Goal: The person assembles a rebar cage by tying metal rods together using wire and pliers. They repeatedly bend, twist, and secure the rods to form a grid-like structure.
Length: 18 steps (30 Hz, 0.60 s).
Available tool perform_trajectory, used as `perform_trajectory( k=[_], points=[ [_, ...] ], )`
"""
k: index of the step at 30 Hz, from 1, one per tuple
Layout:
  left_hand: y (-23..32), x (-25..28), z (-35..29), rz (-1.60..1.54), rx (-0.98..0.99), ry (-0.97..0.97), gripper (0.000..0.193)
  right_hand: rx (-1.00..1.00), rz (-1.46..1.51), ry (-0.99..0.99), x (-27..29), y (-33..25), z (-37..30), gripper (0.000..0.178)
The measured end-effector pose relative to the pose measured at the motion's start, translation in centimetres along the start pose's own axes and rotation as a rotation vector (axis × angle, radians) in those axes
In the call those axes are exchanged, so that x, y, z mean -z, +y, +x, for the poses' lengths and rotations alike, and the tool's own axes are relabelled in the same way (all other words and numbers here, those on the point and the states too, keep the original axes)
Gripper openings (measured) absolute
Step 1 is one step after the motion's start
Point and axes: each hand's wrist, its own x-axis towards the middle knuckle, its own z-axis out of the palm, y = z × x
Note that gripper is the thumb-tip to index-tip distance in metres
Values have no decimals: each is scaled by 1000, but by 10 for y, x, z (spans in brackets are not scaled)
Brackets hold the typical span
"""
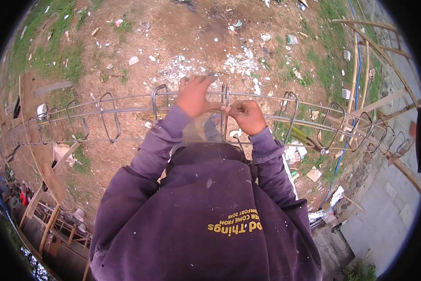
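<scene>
A long steel rebar cage (138,110) runs from left to right in front of me, made of thin lengthwise bars with rectangular stirrups. My left hand (195,97) is over the bars left of the middle stirrup (225,129), its fingers apart and its thumb stretched toward that stirrup. Just right of the same stirrup, my right hand (248,117) has its fingers curled in a pinch, with the fingertips close to the upright bar. Whatever lies between those fingertips is too small to make out. Another stirrup (154,99) stands to the left of my left hand.
Wooden planks (41,164) cross under the cage's left end. Bamboo poles and timber (379,47) stand at the right, beside a blue hose (338,164) and a grey concrete slab (384,206). White debris (241,63) litters the dirt beyond the cage.
</scene>
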Motion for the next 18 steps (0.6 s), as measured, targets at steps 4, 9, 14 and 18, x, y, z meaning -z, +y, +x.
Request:
perform_trajectory(
  k=[4, 9, 14, 18],
  points=[
    [-13, 9, 7, -447, 106, -131, 66, -82, -82, 19, 14, -10, -2, 23],
    [-22, 11, 16, -611, 217, -232, 38, 8, -203, 187, 9, -24, 2, 20],
    [-17, 8, 32, -633, 185, -292, 26, 47, -381, 280, -7, -39, -12, 16],
    [-7, 5, 40, -719, 223, -272, 23, 96, -432, 413, -19, -43, -27, 16]
  ],
)
